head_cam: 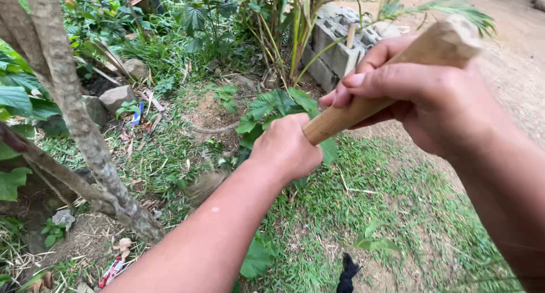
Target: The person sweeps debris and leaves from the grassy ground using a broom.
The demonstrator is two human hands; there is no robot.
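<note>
Grass (363, 208), tree trunk (74, 105), concrete blocks (335, 46).

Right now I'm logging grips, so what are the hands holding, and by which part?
Both grip one pale round wooden handle: right hand near its top end, left hand lower down. Its working end is hidden.

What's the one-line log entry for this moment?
left hand: grips wooden handle low | right hand: grips it higher | below: grass

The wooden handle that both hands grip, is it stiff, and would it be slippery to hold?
The wooden handle is probably stiff: it runs straight between the left hand and right hand. Its pale surface looks dry and matte, so likely not slippery.
</note>
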